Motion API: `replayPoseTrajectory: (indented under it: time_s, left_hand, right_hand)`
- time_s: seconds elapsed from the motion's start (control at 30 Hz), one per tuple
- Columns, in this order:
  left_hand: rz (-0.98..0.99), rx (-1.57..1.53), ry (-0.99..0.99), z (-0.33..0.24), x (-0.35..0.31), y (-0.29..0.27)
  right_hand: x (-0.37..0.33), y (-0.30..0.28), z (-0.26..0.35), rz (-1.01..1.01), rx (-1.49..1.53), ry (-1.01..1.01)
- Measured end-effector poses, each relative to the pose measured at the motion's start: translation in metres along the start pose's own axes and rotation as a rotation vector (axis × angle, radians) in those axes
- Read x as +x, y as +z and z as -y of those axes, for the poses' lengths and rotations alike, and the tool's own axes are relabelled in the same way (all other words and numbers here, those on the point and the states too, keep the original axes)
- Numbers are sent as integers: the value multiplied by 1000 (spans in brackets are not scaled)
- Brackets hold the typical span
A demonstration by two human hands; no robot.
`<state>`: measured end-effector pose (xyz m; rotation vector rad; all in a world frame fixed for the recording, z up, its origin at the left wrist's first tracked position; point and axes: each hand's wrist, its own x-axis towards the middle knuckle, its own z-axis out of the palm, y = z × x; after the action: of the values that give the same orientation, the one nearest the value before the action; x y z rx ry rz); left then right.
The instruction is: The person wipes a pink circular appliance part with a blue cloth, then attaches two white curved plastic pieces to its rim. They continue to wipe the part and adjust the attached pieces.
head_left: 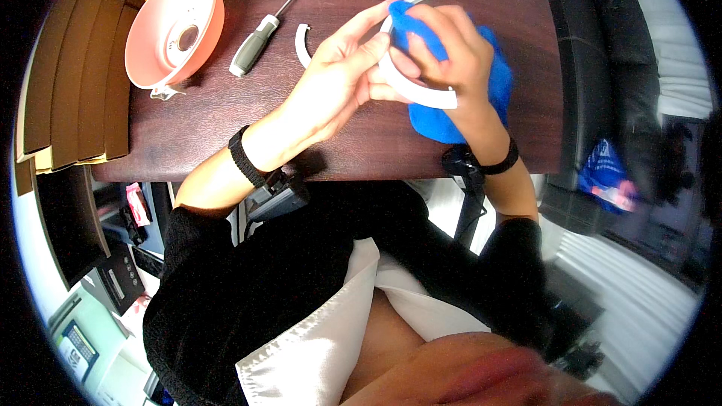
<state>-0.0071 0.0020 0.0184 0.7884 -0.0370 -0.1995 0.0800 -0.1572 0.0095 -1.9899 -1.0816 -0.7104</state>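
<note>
Centrally, both hands (406, 60) hold white ring (414, 90), blue cloth (451, 116); near table edge (338, 173).

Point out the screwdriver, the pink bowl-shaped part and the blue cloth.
screwdriver (256, 43): head view, on the grey handle.
pink bowl-shaped part (154, 22): head view, on its inner wall, left of the centre hole.
blue cloth (436, 124): head view, on the fold below the right hand.

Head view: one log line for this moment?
left hand: holds white curved piece | right hand: blue cloth on piece | table: screwdriver, pink bowl-shaped part
</note>
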Motion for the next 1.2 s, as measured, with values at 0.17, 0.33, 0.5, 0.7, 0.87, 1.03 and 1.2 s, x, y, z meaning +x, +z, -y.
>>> replayPoseTrajectory:
  time_s: [0.17, 0.33, 0.5, 0.7, 0.87, 1.03, 1.2]
  left_hand:
    - [38, 166, 33, -5, 0, -3]
    - [31, 332, 95, -7, 0, -4]
    - [-44, 465, 182, -3, 4, -4]
    - [-166, 690, 240, -7, 2, -1]
    - [-106, 648, 426, -8, 1, -5]
    - [-182, 690, 556, -5, 3, -4]
    - [-192, 629, 479, -12, 1, -4]
  right_hand:
    - [3, -6, 7, 88, 240, 38]
    - [2, -8, 6, 113, 353, 31]
    - [2, -9, 13, 76, 302, 67]
    - [0, -9, 19, 31, 216, 48]
    - [2, -5, 27, 83, 375, 28]
    - [4, -5, 34, 169, 465, 66]
    - [3, 1, 40, 303, 577, 3]
